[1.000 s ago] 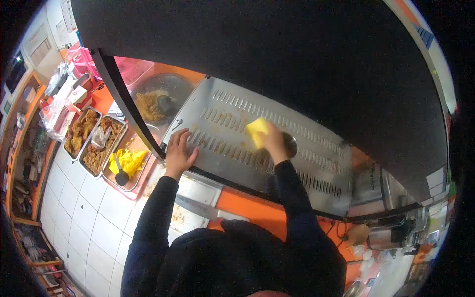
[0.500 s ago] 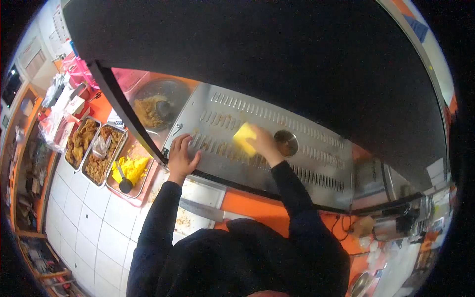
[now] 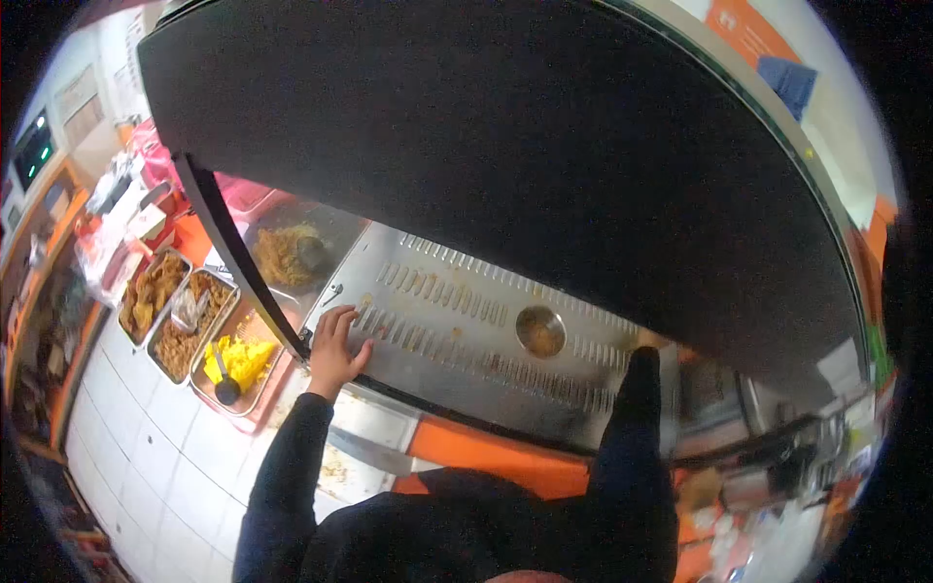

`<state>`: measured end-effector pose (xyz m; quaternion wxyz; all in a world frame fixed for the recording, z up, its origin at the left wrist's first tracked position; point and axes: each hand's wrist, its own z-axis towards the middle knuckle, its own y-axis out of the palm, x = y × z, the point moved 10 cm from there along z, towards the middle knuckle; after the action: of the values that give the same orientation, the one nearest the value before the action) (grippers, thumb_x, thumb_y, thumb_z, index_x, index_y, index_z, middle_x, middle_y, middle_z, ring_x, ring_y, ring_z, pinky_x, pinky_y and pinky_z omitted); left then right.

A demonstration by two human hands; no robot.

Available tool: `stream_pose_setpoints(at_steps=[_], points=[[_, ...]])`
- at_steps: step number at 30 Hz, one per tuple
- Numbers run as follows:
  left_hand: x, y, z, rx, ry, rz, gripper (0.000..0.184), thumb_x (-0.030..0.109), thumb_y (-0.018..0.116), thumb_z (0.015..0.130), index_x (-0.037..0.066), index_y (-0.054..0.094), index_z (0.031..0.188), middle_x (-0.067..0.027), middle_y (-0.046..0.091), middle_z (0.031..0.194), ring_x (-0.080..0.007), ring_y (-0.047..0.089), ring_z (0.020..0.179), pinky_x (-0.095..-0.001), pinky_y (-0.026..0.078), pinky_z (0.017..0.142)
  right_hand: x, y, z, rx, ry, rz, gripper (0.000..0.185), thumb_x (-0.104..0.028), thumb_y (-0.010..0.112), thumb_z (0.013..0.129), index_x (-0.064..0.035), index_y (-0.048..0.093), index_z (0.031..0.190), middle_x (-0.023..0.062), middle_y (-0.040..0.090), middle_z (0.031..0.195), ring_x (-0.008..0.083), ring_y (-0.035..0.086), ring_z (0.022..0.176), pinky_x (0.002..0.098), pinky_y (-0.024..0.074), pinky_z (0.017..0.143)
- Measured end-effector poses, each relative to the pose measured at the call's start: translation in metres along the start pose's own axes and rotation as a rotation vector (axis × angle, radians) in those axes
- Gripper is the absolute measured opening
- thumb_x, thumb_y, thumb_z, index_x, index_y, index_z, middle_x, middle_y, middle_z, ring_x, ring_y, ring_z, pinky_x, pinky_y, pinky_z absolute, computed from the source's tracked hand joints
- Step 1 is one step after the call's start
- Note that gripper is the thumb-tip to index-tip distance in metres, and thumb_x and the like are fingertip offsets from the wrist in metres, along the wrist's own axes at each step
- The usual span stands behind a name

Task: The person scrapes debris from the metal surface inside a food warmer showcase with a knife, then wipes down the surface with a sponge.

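At the left we see three metal trays (image 3: 155,335) with rounded corners: two hold rough brown food, and the third carries soft yellow lumps (image 3: 240,361) with a black scoop (image 3: 226,392) on them. A straight black post (image 3: 231,243) slants down between them and the slotted metal panel (image 3: 428,361). Our left hand (image 3: 335,355) is over the panel's near-left corner, thumb held apart from the loosely spread fingers, with the small metal latch (image 3: 332,293) just beyond.

The panel is dull silver, smooth between rows of narrow raised slots, with brownish stains about them. It extends rightward from our left hand towards our right. Right of its middle sits a round metal cup (image 3: 540,331), brownish inside. Near the right edge, our right hand (image 3: 644,340) is mostly hidden by the dark board (image 3: 486,175); we cannot tell its grip or what it holds.
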<state>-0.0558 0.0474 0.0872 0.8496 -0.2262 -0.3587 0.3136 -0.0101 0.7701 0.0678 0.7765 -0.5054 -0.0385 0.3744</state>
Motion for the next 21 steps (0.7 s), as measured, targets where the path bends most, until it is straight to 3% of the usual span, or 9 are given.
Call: stream_pose_setpoints(at_steps=[3, 7, 13, 15, 16, 19, 21], points=[[-0.002, 0.003, -0.001, -0.022, -0.025, 0.023, 0.044, 0.025, 0.068, 0.073, 0.005, 0.055, 0.11, -0.0125, 0.055, 0.119, -0.0352, 0.05, 0.114, -0.0431, 0.041, 0.097, -0.01, 0.035, 0.016, -0.076, 0.007, 0.021, 0.04, -0.026, 0.061, 0.083, -0.0075, 0.06, 0.119, 0.0191, 0.064, 0.113, 0.0391, 0.062, 0.1, 0.0435, 0.048, 0.087], [-0.003, 0.005, -0.002, -0.025, -0.011, 0.042, 0.043, 0.025, 0.068, 0.073, 0.005, 0.055, 0.11, -0.0123, 0.055, 0.119, -0.0351, 0.05, 0.113, -0.0427, 0.043, 0.096, -0.075, 0.081, 0.018, -0.126, -0.115, 0.096, 0.039, -0.025, 0.062, 0.083, -0.0073, 0.061, 0.118, 0.0187, 0.065, 0.112, 0.0383, 0.062, 0.1, 0.0426, 0.0479, 0.087], [-0.005, 0.01, -0.003, -0.043, -0.02, 0.056, 0.046, 0.028, 0.067, 0.074, 0.006, 0.055, 0.114, -0.0134, 0.054, 0.121, -0.0354, 0.049, 0.114, -0.043, 0.043, 0.096, -0.157, 0.072, -0.017, -0.062, -0.561, 0.274, 0.038, -0.023, 0.063, 0.082, -0.007, 0.062, 0.117, 0.0182, 0.066, 0.11, 0.037, 0.062, 0.1, 0.0413, 0.0479, 0.087], [-0.006, 0.012, -0.004, -0.052, -0.02, 0.067, 0.047, 0.028, 0.066, 0.075, 0.006, 0.055, 0.114, -0.0134, 0.054, 0.121, -0.0355, 0.049, 0.115, -0.0432, 0.042, 0.097, -0.185, 0.073, -0.039, -0.185, -0.713, 0.328, 0.038, -0.023, 0.064, 0.082, -0.0069, 0.062, 0.116, 0.0181, 0.066, 0.109, 0.0365, 0.062, 0.1, 0.0409, 0.0479, 0.087], [-0.006, 0.013, -0.004, -0.06, -0.017, 0.073, 0.048, 0.029, 0.066, 0.075, 0.006, 0.055, 0.115, -0.0134, 0.054, 0.121, -0.0355, 0.049, 0.115, -0.0433, 0.042, 0.097, -0.2, 0.077, -0.053, -0.384, -0.727, 0.34, 0.037, -0.02, 0.064, 0.081, -0.0067, 0.063, 0.115, 0.0178, 0.067, 0.107, 0.0353, 0.063, 0.1, 0.0401, 0.0479, 0.087], [-0.006, 0.015, -0.003, -0.076, -0.018, 0.081, 0.048, 0.029, 0.067, 0.074, 0.006, 0.054, 0.115, -0.0136, 0.054, 0.121, -0.0357, 0.048, 0.115, -0.0433, 0.042, 0.097, -0.21, 0.077, -0.078, -0.654, -0.7, 0.448, 0.032, -0.013, 0.063, 0.08, -0.0062, 0.065, 0.112, 0.0169, 0.068, 0.105, 0.0309, 0.064, 0.098, 0.0374, 0.0478, 0.086], [-0.005, 0.016, -0.004, -0.095, -0.011, 0.068, 0.05, 0.025, 0.067, 0.074, 0.007, 0.052, 0.117, -0.0154, 0.054, 0.122, -0.0372, 0.049, 0.115, -0.0448, 0.041, 0.098, -0.196, 0.084, -0.093, -0.634, -0.959, 0.411, 0.031, -0.01, 0.062, 0.08, -0.0062, 0.065, 0.111, 0.0164, 0.068, 0.103, 0.03, 0.065, 0.096, 0.0367, 0.0479, 0.084]])
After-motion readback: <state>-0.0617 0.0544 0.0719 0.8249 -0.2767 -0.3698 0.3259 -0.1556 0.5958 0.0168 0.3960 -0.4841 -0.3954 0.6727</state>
